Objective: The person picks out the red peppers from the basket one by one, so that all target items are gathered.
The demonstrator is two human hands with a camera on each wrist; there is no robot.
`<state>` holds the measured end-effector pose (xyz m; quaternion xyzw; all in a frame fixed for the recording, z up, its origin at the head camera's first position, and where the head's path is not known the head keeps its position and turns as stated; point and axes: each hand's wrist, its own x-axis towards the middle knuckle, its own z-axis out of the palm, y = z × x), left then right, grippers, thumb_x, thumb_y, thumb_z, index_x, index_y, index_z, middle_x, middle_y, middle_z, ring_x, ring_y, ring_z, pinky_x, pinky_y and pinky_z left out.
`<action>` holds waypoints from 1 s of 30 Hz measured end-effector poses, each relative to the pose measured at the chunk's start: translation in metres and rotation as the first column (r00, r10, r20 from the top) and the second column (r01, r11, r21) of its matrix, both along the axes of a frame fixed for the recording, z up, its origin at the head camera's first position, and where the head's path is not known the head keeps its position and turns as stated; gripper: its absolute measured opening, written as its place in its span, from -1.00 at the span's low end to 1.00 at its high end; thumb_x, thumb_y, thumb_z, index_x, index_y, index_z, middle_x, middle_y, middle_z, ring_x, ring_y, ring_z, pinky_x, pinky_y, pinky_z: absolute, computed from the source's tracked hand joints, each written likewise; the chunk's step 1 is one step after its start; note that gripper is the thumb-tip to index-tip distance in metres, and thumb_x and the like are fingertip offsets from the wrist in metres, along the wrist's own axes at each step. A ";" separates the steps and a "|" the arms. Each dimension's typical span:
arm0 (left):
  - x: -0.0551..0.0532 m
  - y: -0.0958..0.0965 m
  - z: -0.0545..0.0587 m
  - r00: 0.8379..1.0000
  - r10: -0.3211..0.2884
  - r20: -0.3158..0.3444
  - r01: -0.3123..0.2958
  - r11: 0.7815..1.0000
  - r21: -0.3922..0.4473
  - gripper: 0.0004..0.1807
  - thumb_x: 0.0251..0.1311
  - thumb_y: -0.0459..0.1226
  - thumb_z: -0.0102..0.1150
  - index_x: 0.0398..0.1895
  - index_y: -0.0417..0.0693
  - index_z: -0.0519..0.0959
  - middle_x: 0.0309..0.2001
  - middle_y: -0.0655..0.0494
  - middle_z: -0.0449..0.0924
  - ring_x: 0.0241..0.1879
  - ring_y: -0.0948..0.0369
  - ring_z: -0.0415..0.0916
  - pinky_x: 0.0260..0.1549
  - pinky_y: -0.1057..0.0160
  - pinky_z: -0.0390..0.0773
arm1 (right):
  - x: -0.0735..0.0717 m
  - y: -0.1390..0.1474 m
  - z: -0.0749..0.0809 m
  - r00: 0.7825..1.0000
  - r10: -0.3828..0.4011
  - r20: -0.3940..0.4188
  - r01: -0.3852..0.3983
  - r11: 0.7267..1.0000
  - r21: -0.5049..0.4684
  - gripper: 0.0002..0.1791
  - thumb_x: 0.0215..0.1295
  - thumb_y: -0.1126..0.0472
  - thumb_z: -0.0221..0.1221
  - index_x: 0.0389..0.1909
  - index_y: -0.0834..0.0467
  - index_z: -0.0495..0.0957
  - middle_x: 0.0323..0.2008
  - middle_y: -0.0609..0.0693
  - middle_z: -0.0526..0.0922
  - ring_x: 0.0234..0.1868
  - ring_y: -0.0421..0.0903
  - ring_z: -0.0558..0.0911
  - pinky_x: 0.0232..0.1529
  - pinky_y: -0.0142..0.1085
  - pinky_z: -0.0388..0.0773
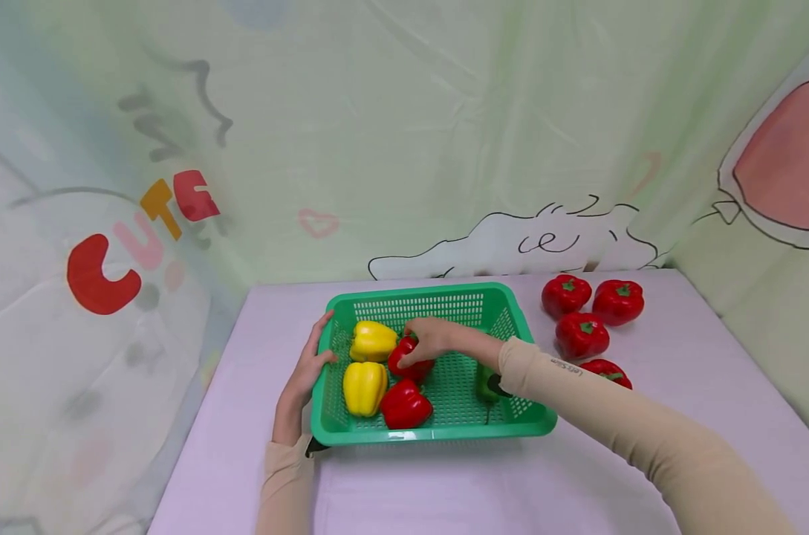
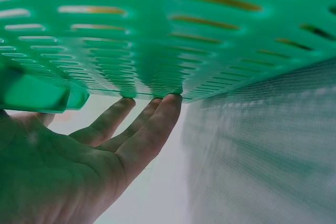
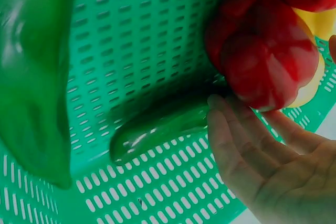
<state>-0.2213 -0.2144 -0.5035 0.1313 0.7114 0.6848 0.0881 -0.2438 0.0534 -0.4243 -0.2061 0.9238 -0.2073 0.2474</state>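
A green basket (image 1: pixel 444 433) with slotted walls stands on the table. At its left side my left hand (image 1: pixel 307 369) holds it, thumb over the rim and fingertips (image 2: pixel 170 100) against the outer wall in the left wrist view. Inside the basket, my right hand (image 1: pixel 432 336) grips a red bell pepper (image 3: pixel 265 51) with its fingers around the side. A second red bell pepper (image 1: pixel 406 405) lies nearer the front wall. Two yellow bell peppers (image 1: pixel 365 388) lie at the left. A long green pepper (image 1: pixel 484 383) sits under my right wrist.
Several red bell peppers (image 1: pixel 582 334) lie on the table (image 1: pixel 685 357) right of the basket, one partly behind my right sleeve. A smooth, long green vegetable (image 3: pixel 163 127) lies in the basket beside my right fingers. A printed curtain (image 1: pixel 411 134) hangs behind the table.
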 end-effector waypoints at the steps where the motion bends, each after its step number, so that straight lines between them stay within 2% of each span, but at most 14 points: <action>1: 0.001 0.000 0.002 1.000 -0.004 0.002 0.004 1.000 0.005 -0.07 0.11 -0.56 -0.17 0.59 0.09 -0.08 0.55 -0.11 -0.16 0.36 -0.14 0.08 0.17 -0.05 0.29 | 0.000 -0.001 0.000 1.000 -0.002 0.002 0.002 1.000 -0.001 -0.26 0.15 -0.09 0.35 0.20 0.32 0.42 -0.07 0.10 0.59 -0.13 -0.03 0.53 -0.18 -0.25 0.58; 5: 0.001 0.000 0.003 1.000 -0.004 0.017 0.004 1.000 0.014 -0.08 0.13 -0.56 -0.18 0.59 0.10 -0.09 0.56 -0.10 -0.17 0.37 -0.15 0.07 0.19 -0.12 0.24 | 0.001 -0.005 -0.002 1.000 -0.010 0.003 0.010 1.000 -0.017 -0.31 0.13 -0.07 0.37 0.14 0.30 0.44 -0.18 0.06 0.58 -0.21 -0.06 0.53 -0.25 -0.29 0.57; 7: -0.003 -0.001 -0.005 1.000 0.006 0.004 -0.006 1.000 0.010 -0.07 0.12 -0.54 -0.15 0.59 0.15 -0.07 0.56 -0.06 -0.16 0.38 -0.12 0.07 0.19 -0.12 0.24 | 0.002 -0.007 -0.003 1.000 -0.012 -0.005 0.012 1.000 -0.019 -0.33 0.13 -0.06 0.37 0.12 0.29 0.45 -0.20 0.05 0.58 -0.23 -0.07 0.53 -0.27 -0.30 0.57; 10: -0.004 -0.001 -0.009 1.000 0.014 -0.012 -0.014 1.000 0.005 -0.08 0.09 -0.50 -0.13 0.58 0.18 -0.03 0.55 -0.03 -0.15 0.39 -0.12 0.07 0.20 -0.13 0.23 | 0.002 -0.008 -0.004 1.000 -0.017 -0.010 0.017 1.000 -0.012 -0.35 0.13 -0.05 0.37 0.11 0.29 0.45 -0.21 0.05 0.58 -0.24 -0.06 0.53 -0.27 -0.29 0.56; 17: -0.005 0.000 -0.010 1.000 0.021 -0.022 -0.021 1.000 -0.004 -0.08 0.08 -0.49 -0.12 0.58 0.16 -0.04 0.56 -0.06 -0.16 0.39 -0.16 0.06 0.18 -0.12 0.27 | 0.000 -0.010 -0.005 0.999 -0.026 -0.031 0.026 0.999 0.020 -0.37 0.12 -0.01 0.39 0.12 0.26 0.47 -0.15 0.06 0.58 -0.19 -0.06 0.52 -0.24 -0.27 0.56; 24: -0.004 0.001 -0.009 1.000 0.022 -0.014 -0.022 1.000 0.000 -0.07 0.08 -0.51 -0.13 0.58 0.19 -0.03 0.55 -0.05 -0.16 0.39 -0.16 0.06 0.18 -0.15 0.26 | 0.000 -0.004 -0.006 0.998 -0.020 -0.058 0.020 1.000 0.007 -0.44 0.04 0.00 0.45 -0.06 0.24 0.48 -0.28 0.02 0.55 -0.28 -0.06 0.50 -0.30 -0.28 0.52; 30: -0.004 0.000 -0.009 1.000 0.015 -0.021 -0.015 1.000 -0.010 -0.07 0.09 -0.52 -0.13 0.58 0.14 -0.05 0.56 -0.07 -0.18 0.40 -0.14 0.04 0.20 -0.12 0.23 | 0.002 0.005 -0.002 0.998 -0.033 -0.048 0.033 0.999 0.005 -0.41 -0.04 0.00 0.49 -0.12 0.23 0.44 -0.33 0.01 0.53 -0.30 -0.06 0.51 -0.33 -0.29 0.52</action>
